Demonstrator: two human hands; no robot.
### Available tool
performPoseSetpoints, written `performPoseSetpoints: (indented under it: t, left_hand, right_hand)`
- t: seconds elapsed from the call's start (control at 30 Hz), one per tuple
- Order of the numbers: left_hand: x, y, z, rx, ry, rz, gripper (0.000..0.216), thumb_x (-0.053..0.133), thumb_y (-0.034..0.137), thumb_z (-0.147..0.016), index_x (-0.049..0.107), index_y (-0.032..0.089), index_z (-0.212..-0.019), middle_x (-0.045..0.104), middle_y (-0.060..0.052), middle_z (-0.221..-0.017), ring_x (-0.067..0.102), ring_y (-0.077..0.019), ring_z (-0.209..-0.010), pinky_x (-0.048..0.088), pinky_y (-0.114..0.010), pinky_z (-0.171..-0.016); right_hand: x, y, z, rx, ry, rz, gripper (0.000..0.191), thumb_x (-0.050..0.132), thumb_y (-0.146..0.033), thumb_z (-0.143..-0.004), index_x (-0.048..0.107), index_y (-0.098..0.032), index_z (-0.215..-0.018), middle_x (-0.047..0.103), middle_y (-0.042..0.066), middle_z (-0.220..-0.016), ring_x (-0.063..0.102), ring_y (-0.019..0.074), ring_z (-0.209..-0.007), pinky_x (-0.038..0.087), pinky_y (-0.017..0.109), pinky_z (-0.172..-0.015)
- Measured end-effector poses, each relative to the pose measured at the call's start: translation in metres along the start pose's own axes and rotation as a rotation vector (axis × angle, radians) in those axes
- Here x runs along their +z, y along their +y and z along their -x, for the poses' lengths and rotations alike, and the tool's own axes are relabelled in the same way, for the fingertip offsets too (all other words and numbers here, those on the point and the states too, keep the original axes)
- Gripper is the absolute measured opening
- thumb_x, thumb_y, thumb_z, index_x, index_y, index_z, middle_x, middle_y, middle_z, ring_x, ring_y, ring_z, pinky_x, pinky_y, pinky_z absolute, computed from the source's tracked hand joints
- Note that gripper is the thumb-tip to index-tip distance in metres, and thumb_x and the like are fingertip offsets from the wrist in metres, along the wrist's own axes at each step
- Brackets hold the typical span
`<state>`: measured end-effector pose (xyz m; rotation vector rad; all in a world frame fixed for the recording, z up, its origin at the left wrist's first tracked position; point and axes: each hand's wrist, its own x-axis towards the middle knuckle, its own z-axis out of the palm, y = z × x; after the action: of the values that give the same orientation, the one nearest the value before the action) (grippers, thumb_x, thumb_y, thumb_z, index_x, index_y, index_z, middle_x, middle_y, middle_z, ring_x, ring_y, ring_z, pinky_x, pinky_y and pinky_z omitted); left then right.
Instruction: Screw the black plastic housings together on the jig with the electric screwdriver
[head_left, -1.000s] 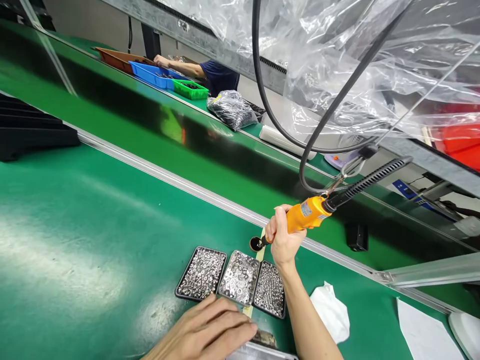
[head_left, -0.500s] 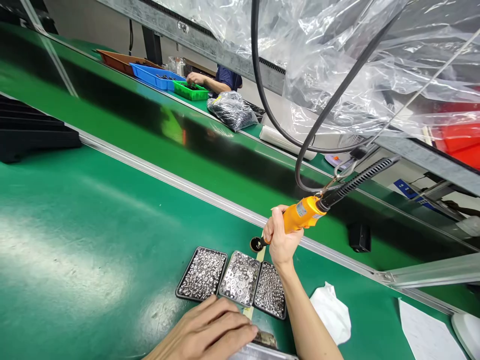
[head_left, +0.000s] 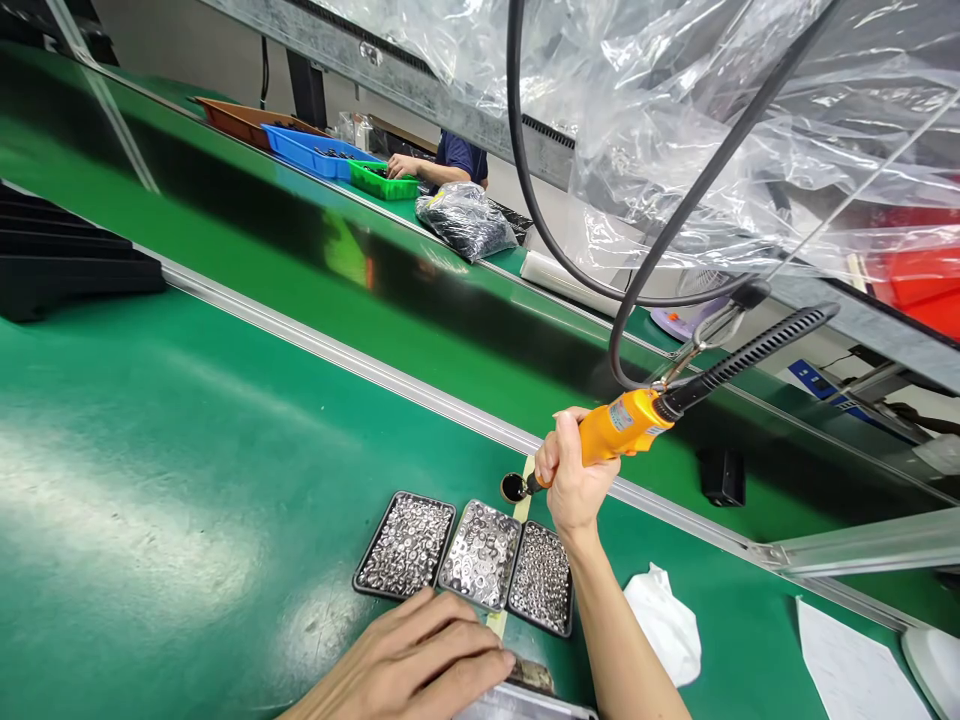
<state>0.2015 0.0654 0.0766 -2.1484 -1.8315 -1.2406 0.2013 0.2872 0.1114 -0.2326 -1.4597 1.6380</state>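
My right hand (head_left: 571, 478) is wrapped around an orange electric screwdriver (head_left: 622, 427), whose tip points down-left at a small dark round cup (head_left: 514, 487) on the green bench. A black cable (head_left: 570, 250) loops up from the tool. My left hand (head_left: 416, 665) lies flat, fingers stretched out, at the bottom edge, its fingertips on a grey part (head_left: 525, 705) that is mostly out of view. Just beyond the left hand stand three small black trays (head_left: 466, 550) filled with several shiny metal screws and washers.
A white cloth (head_left: 664, 620) and white paper (head_left: 855, 665) lie right of my arm. Stacked black trays (head_left: 67, 260) sit far left. Across the conveyor belt (head_left: 337, 260), another person's hand (head_left: 405, 165) reaches into a green bin (head_left: 382, 183) beside blue (head_left: 315, 152) and brown bins; a black bag (head_left: 465, 220) lies nearby.
My right hand and the screwdriver shifted slightly left then back right. The far person's hand moved from the blue bin to the green bin. My left hand stayed put.
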Motion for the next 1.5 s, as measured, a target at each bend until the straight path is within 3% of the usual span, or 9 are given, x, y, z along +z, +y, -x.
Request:
performPoseSetpoints:
  t: [0.33,0.57,0.87,1.03,1.23,1.43,1.5]
  left_hand:
    - [0.003,0.000,0.003,-0.056,-0.070,0.083,0.051,0.027,0.051,-0.110,0.056,0.018,-0.136,0.070,-0.008,-0.118,0.063,-0.0240,-0.101,0.057,-0.038,-0.091]
    - [0.000,0.001,0.004,-0.038,-0.064,0.032,0.052,0.024,0.053,-0.110,0.057,0.018,-0.133,0.070,-0.007,-0.118,0.063,-0.0229,-0.102,0.057,-0.034,-0.088]
    - [0.007,-0.001,0.005,-0.051,-0.036,0.079,0.052,0.031,0.055,-0.108,0.055,0.020,-0.138,0.071,-0.010,-0.117,0.064,-0.0262,-0.101,0.058,-0.039,-0.088]
    - [0.006,0.000,0.007,-0.057,-0.034,0.085,0.046,0.044,0.052,-0.106,0.054,0.021,-0.140,0.071,-0.010,-0.117,0.064,-0.0254,-0.100,0.057,-0.038,-0.091]
    - [0.002,0.004,0.004,-0.027,0.013,0.040,0.055,0.046,0.062,-0.103,0.054,0.021,-0.137,0.072,-0.008,-0.115,0.065,-0.0251,-0.096,0.058,-0.035,-0.077]
    - [0.001,0.013,0.010,-0.124,-0.037,0.081,0.063,0.068,0.056,-0.094,0.052,0.017,-0.140,0.067,-0.013,-0.126,0.061,-0.0303,-0.115,0.053,-0.050,-0.103]
    - [0.002,0.014,0.012,-0.142,-0.062,0.122,0.065,0.072,0.055,-0.091,0.052,0.016,-0.140,0.066,-0.014,-0.127,0.060,-0.0316,-0.116,0.051,-0.053,-0.104]
  right_hand:
    - [0.000,-0.003,0.002,0.033,-0.005,0.030,0.029,0.074,-0.042,-0.090,0.055,-0.020,-0.090,0.039,-0.012,-0.051,0.035,0.0047,-0.035,0.033,0.017,-0.033]
    - [-0.002,-0.003,0.002,0.042,-0.006,0.044,0.030,0.075,-0.043,-0.089,0.055,-0.020,-0.090,0.040,-0.012,-0.050,0.035,0.0047,-0.034,0.033,0.017,-0.032]
    - [-0.005,-0.002,0.006,0.039,-0.010,0.040,0.031,0.074,-0.044,-0.090,0.054,-0.020,-0.091,0.041,-0.012,-0.050,0.036,0.0047,-0.035,0.034,0.016,-0.033]
    - [-0.003,-0.006,0.005,0.032,-0.010,0.028,0.028,0.074,-0.040,-0.090,0.055,-0.020,-0.091,0.042,-0.011,-0.051,0.037,0.0048,-0.035,0.034,0.017,-0.033]
    - [0.000,-0.050,0.012,0.010,-0.004,0.017,0.021,0.068,-0.037,-0.096,0.055,-0.021,-0.094,0.039,-0.012,-0.050,0.035,0.0042,-0.036,0.034,0.016,-0.036]
    - [-0.002,-0.115,0.047,0.076,-0.064,-0.021,0.014,0.056,-0.036,-0.102,0.057,-0.023,-0.098,0.036,-0.012,-0.052,0.026,0.0040,-0.036,0.034,0.015,-0.035]
    - [-0.003,-0.128,0.064,0.112,-0.094,-0.036,0.016,0.052,-0.037,-0.104,0.058,-0.023,-0.099,0.035,-0.011,-0.052,0.023,0.0040,-0.036,0.035,0.015,-0.036]
